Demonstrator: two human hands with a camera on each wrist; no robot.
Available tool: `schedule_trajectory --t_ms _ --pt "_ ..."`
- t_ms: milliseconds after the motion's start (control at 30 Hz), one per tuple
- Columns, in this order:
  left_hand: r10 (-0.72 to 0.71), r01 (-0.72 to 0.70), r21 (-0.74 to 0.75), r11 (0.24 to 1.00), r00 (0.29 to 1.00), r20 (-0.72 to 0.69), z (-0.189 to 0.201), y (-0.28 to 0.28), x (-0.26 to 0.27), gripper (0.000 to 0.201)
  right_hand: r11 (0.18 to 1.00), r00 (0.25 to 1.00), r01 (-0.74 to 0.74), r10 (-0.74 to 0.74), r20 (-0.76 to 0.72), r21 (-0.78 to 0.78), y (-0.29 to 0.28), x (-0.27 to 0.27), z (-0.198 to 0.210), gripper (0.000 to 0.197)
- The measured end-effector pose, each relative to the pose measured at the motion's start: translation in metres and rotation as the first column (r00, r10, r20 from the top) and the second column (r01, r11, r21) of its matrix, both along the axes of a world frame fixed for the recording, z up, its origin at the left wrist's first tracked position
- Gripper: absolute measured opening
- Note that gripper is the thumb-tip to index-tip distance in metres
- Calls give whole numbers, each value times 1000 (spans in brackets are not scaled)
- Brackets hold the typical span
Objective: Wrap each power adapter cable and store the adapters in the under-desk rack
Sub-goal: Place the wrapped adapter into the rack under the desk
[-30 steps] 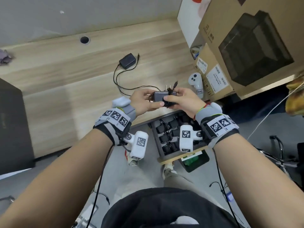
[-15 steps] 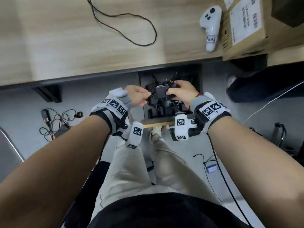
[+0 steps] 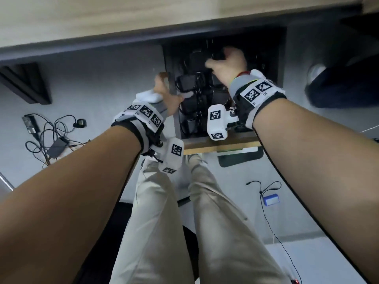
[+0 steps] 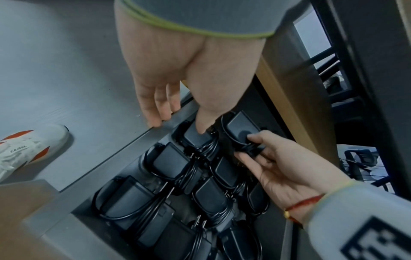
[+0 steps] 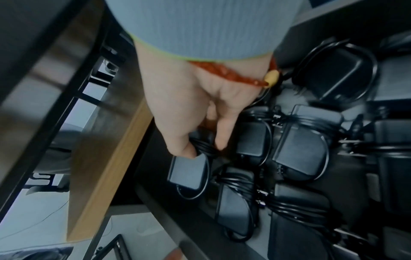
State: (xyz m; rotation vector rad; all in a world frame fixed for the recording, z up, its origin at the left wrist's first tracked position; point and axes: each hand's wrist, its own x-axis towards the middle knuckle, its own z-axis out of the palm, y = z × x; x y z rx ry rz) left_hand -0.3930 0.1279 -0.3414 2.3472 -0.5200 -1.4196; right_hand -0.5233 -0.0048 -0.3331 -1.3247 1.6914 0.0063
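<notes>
A tangle of thin black cables with small dark boxes (image 3: 48,136) lies on the grey floor (image 3: 106,78). Well right of the tangle sits a small blue rectangular device (image 3: 271,199) with its own thin black cord. A white-and-orange sneaker (image 4: 29,146) stands on that floor.

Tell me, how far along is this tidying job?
Well along: many wrapped adapters already lie in the rack. The right hand is setting another wrapped adapter at the rack's far end, while the left hand rests on its rim. Loose cables remain on the floor.
</notes>
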Motion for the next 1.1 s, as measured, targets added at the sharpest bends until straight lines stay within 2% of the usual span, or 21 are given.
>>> schedule_trajectory --t_ms 100,233,400,533,633,733,800,933,1000,1100 --pt "-38 36 23 999 995 95 -15 -2 1 83 998 998 -64 64 -10 -6 -3 14 -17 33" --pt "-31 34 -36 999 996 79 -12 -1 -1 73 990 992 -126 125 -32 -57 -1 26 -32 40" --pt "7 9 -92 996 985 174 -24 7 -8 67 981 987 -152 145 -67 -123 -6 39 -41 53" --pt "36 -18 -104 994 986 166 -29 8 -6 58 971 969 -224 213 -125 -87 -11 40 -49 46" --pt "10 6 -118 993 991 136 -29 8 -6 63 962 951 -270 261 -166 -39 -14 37 -55 43" --pt "-9 27 -116 993 989 150 -25 8 -8 67 962 946 -274 267 -183 -10 -18 38 -59 44" --pt "-9 32 -126 992 984 175 -24 9 -9 60 959 943 -283 279 -182 6 -19 37 -59 46" --pt "-59 81 -160 984 989 137 -15 7 -5 53 963 950 -267 270 -157 35 -13 36 -53 54" --pt "-78 98 -169 981 989 124 -4 6 -6 43 971 963 -238 237 -128 12 -7 34 -41 60" --pt "-2 15 -206 978 998 62 19 9 -11 32 983 981 -184 183 -68 -11 3 23 -21 53"
